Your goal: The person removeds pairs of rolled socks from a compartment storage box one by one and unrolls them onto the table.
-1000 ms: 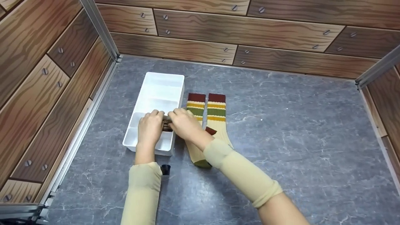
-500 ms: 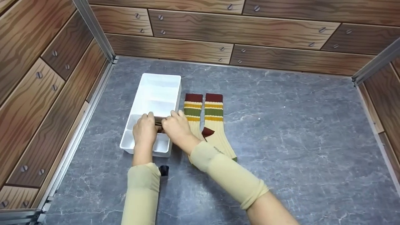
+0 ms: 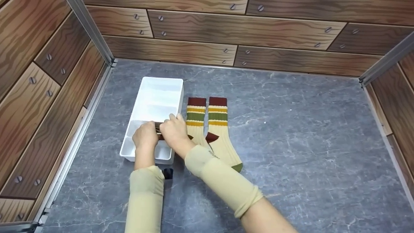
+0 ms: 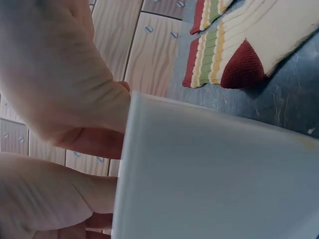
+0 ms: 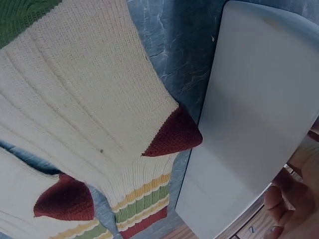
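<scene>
Both hands are over the near half of a white divided box (image 3: 161, 98) in the head view. A small brown item with light bands (image 3: 159, 130) shows between them; its kind cannot be told. My left hand (image 3: 145, 136) holds its left side and my right hand (image 3: 174, 131) its right side, fingers curled down into a compartment. The fingertips are hidden there. In the left wrist view the box's outer wall (image 4: 214, 169) covers much of the hands' work. Right of the box lie two cream socks, a left one (image 3: 196, 118) and a right one (image 3: 221, 144), with maroon heels and striped cuffs.
Near the box's front end, beside the left sleeve, stands a small black object (image 3: 168, 173). The grey marbled surface (image 3: 291, 129) extends to the right. Wood-patterned panels (image 3: 194, 48) bound the back and sides.
Both hands and the brown item have moved slightly left and lower within the box's compartment. The right forearm has shifted left, uncovering more of the right sock. The view has drifted a little.
</scene>
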The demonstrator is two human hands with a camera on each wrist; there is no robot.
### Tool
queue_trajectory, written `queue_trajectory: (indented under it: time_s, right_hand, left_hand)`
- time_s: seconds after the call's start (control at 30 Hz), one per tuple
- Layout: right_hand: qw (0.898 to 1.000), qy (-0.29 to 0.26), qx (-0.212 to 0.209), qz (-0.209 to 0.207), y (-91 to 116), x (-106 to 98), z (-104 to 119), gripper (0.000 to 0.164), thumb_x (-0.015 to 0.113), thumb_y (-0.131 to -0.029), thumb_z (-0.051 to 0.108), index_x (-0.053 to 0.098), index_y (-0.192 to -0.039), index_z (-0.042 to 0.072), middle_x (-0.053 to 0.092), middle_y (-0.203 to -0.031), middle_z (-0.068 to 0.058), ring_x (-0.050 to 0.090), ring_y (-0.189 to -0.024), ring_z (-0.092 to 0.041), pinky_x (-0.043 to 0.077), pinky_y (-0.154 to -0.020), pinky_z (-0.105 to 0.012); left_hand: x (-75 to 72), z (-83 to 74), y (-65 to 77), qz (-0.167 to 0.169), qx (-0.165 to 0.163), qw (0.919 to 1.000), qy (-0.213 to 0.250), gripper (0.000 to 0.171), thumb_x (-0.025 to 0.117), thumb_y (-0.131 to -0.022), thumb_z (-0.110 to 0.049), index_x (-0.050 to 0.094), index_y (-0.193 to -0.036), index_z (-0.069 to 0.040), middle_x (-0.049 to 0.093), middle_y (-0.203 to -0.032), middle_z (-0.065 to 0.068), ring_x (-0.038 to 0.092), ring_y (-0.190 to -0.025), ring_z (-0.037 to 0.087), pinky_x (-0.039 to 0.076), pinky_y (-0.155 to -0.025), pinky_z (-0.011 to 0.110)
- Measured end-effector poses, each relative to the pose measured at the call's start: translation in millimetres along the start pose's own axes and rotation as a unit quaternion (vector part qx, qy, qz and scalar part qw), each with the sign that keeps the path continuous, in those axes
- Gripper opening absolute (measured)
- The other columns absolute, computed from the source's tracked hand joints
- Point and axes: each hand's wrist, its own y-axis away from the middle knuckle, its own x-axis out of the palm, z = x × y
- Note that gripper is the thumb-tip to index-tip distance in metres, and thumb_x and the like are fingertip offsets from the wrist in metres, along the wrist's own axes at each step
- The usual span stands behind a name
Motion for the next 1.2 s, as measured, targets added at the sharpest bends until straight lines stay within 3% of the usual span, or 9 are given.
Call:
queue_trajectory:
  time_s: [0.17, 0.57, 0.83, 1.0, 1.2]
  right_hand:
    - [1.000, -0.002, 0.004, 0.011, -0.3, 1.2, 2.0, 0.013, 0.063, -0.087, 0.020, 0.074, -0.088, 0.027, 0.069, -0.091, 0.007, 0.050, -0.095, -0.016, 0.033, -0.079, -0.034]
    - [1.000, -0.014, 0.010, 0.012, -1.5, 1.5, -2.4, 0.007, 0.068, -0.084, 0.019, 0.073, -0.084, 0.023, 0.070, -0.086, 0.007, 0.048, -0.094, -0.018, 0.031, -0.077, -0.034]
    - [0.999, -0.035, 0.010, -0.005, 0.7, 4.2, -6.3, 0.013, 0.064, -0.086, 0.016, 0.074, -0.081, 0.023, 0.071, -0.086, 0.006, 0.049, -0.092, -0.018, 0.032, -0.077, -0.035]
    - [0.999, -0.039, -0.003, -0.019, 2.5, 4.3, -9.1, 0.005, 0.069, -0.083, 0.024, 0.074, -0.084, 0.023, 0.070, -0.085, 0.005, 0.049, -0.091, -0.018, 0.032, -0.077, -0.035]
    - [0.995, -0.079, -0.020, -0.065, 11.0, 6.4, -14.9, 0.029, 0.070, -0.082, 0.043, 0.072, -0.100, 0.021, 0.067, -0.091, 0.004, 0.048, -0.086, -0.018, 0.034, -0.076, -0.034]
  left_hand:
    - [-0.3, -0.6, -1.3, 0.010, -0.008, 0.9997, 0.023, 0.027, 0.062, -0.088, -0.007, 0.062, -0.113, 0.002, 0.061, -0.116, 0.024, 0.060, -0.102, 0.040, 0.050, -0.080, 0.052]
    - [4.6, -1.5, -3.5, -0.027, -0.020, 0.9991, 0.027, 0.024, 0.068, -0.080, 0.000, 0.064, -0.104, 0.003, 0.064, -0.106, 0.024, 0.062, -0.094, 0.040, 0.051, -0.077, 0.052]
    - [8.7, 3.0, -4.6, -0.049, -0.006, 0.9983, 0.031, 0.022, 0.069, -0.081, -0.001, 0.064, -0.103, 0.001, 0.065, -0.106, 0.023, 0.062, -0.094, 0.041, 0.050, -0.076, 0.052]
    - [9.1, 7.0, -3.1, -0.072, 0.011, 0.9966, 0.039, 0.016, 0.071, -0.081, -0.004, 0.064, -0.095, -0.001, 0.066, -0.101, 0.021, 0.063, -0.091, 0.040, 0.049, -0.074, 0.052]
    - [0.1, 9.0, 4.3, -0.084, 0.019, 0.9945, 0.061, 0.015, 0.071, -0.083, -0.008, 0.063, -0.094, -0.004, 0.067, -0.102, 0.018, 0.063, -0.092, 0.038, 0.048, -0.073, 0.050]
